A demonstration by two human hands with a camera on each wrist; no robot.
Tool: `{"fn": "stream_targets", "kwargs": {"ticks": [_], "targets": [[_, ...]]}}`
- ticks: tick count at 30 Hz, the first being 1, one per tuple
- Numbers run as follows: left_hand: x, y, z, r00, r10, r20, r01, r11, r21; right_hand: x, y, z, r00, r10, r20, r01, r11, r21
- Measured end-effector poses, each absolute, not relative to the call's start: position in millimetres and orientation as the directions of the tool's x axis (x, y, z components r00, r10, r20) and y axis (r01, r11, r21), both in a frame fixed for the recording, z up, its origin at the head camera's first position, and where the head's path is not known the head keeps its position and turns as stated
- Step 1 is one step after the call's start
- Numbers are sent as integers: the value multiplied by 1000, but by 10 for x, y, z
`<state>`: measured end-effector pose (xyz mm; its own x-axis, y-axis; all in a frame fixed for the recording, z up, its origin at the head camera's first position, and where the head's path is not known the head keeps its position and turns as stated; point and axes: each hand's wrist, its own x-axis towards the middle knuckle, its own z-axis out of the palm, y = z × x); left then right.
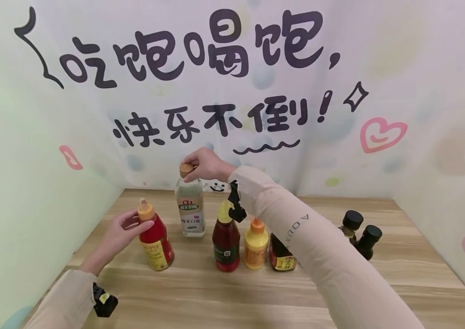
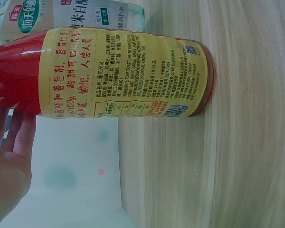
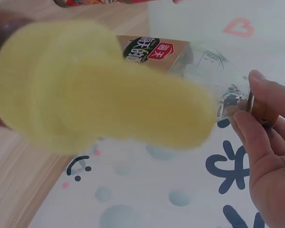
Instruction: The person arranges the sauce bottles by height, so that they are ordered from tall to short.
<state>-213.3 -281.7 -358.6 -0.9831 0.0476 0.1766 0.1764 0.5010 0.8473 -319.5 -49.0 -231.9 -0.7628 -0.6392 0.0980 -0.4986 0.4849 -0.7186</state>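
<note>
Yellow cap (image 3: 123,97) half-hides vinegar bottle (image 3: 183,59)

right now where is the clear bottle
In the head view, the clear bottle is left of centre, behind and between the red squeeze bottle and the yellow-capped bottle, its cap held by the right hand.

Soft, even light — yellow cap (image 3: 104,90) out of focus in right wrist view

Worktop (image 1: 199,301) with bottles

Wood-grain surface. Left to right stand: red squeeze bottle (image 1: 156,244), clear bottle (image 1: 191,212) farther back, yellow-capped bottle (image 1: 226,249), yellow bottle (image 1: 256,248), yellow-labelled dark bottle (image 1: 281,253), two black-capped bottles (image 1: 369,241). Last three are partly hidden.
</note>
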Motion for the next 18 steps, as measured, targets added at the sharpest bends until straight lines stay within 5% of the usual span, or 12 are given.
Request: {"fn": "stream_targets", "kwargs": {"ticks": [18], "targets": [[-2112,-2822,-3599,-973,47,226,217,527,822,-3371,-451,-2499,-793,-602,95,-455,481,-750]]}}
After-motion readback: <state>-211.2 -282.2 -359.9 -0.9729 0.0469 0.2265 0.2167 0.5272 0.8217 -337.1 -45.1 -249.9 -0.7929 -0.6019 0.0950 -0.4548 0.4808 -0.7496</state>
